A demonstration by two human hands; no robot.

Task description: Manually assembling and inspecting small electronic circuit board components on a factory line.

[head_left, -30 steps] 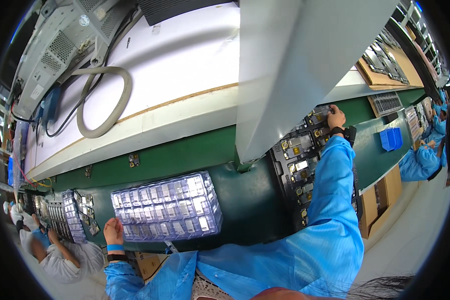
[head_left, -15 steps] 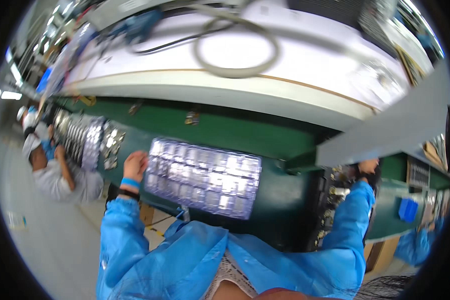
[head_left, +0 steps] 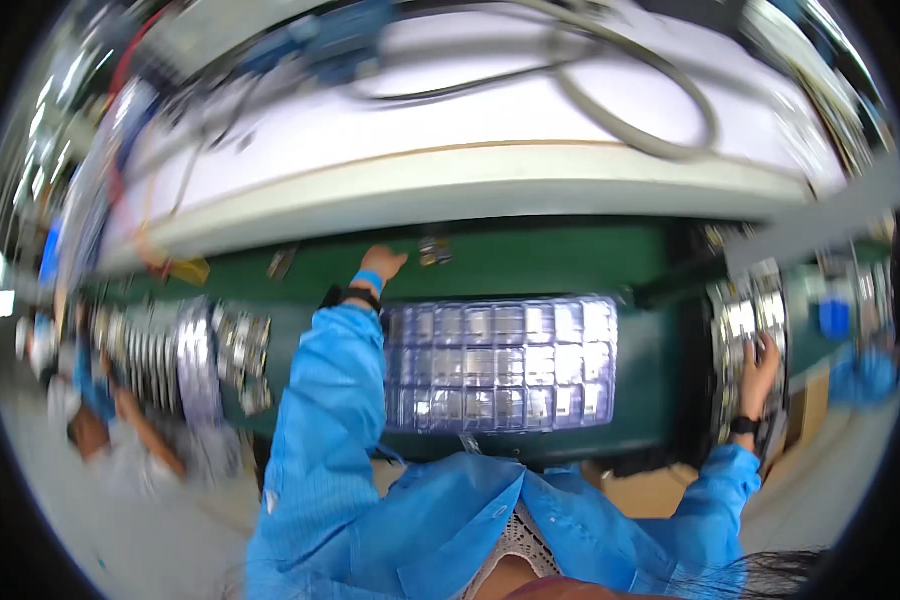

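On the green bench (head_left: pixel 550 255), the left hand (head_left: pixel 383 263) has gone from the central clear tray (head_left: pixel 530 426) to the far board (head_left: pixel 434 250), now within reach; the right hand (head_left: pixel 758 375) is over the right-side dark tray (head_left: pixel 722 400). Neither grip can be told.

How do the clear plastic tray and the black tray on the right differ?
The clear tray is see-through and purplish; the black tray is dark. The clear tray runs left to right; the black tray, front to back. The right hand is at the black tray; none is on the clear tray. Both hold small parts on the green bench.
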